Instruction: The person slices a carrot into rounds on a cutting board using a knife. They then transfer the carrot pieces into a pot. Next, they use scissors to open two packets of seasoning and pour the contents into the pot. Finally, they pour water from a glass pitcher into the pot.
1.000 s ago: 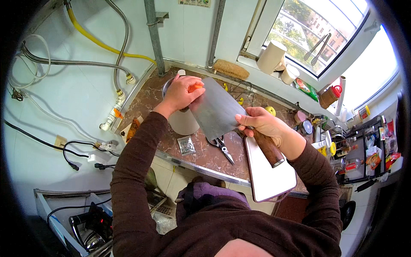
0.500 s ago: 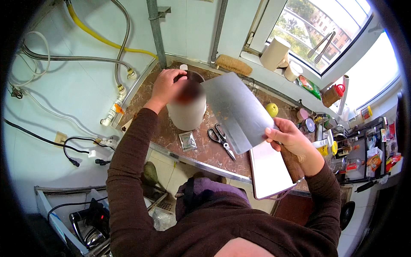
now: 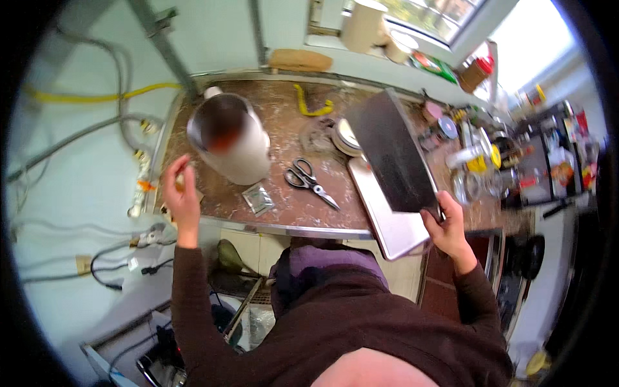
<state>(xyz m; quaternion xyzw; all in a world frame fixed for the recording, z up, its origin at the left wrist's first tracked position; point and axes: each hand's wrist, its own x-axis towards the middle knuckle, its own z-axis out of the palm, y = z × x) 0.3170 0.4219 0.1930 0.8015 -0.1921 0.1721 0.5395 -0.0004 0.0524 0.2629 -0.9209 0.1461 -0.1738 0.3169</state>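
Observation:
My right hand (image 3: 446, 227) grips a cleaver (image 3: 393, 151). Its broad dark blade points up and away over a white cutting board (image 3: 393, 222), and the handle is hidden. My left hand (image 3: 182, 197) holds nothing; its fingers are raised and slightly apart, a little blurred. Just beyond it stands a tall cream-coloured container (image 3: 242, 155) with an open top. Something dark reddish shows inside, too blurred to name. Black-handled kitchen scissors (image 3: 311, 182) and a small silvery packet (image 3: 258, 199) lie on the brown counter (image 3: 271, 216) between my hands.
A round white-rimmed dish (image 3: 347, 137) sits behind the board, with a yellow curved strip (image 3: 313, 106) farther back. Jars and bottles (image 3: 477, 158) crowd the right side. A cream pitcher (image 3: 363, 26) stands on the windowsill. Hoses and cables (image 3: 97, 97) run along the left wall.
My left hand has left the container's rim and moved down and left, away from it. The cleaver has turned more upright and shifted right. The view has also shifted.

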